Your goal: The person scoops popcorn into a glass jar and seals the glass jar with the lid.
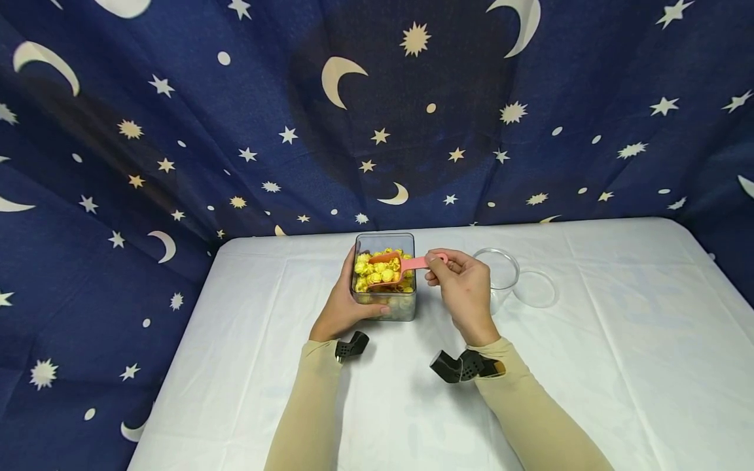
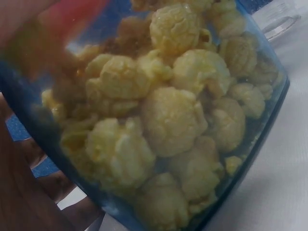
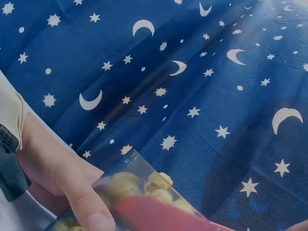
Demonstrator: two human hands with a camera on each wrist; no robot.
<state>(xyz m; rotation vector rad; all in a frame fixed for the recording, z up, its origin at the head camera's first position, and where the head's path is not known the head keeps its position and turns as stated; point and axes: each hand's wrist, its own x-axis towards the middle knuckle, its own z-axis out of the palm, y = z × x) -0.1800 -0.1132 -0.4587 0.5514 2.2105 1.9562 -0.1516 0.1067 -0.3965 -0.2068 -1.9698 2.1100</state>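
A clear square container [image 1: 385, 314] full of yellow popcorn [image 2: 171, 120] stands at the middle of the table. My left hand [image 1: 347, 301] grips it from the left side, thumb across the front wall and fingers round the far side. My right hand [image 1: 468, 288] pinches the handle of a pink scoop [image 1: 414, 263] from the right. The scoop's bowl lies within the container's mouth and bears several popcorn pieces. In the right wrist view the pink scoop [image 3: 149, 211] shows through the clear wall, and the left thumb presses on the container.
Just right of my right hand stands a clear round jar [image 1: 514, 284], partly hidden by that hand. A clear round lid [image 1: 550, 290] lies beside it on the white-covered table [image 1: 618, 379]. A dark blue curtain [image 1: 377, 131] with stars and moons hangs behind the table.
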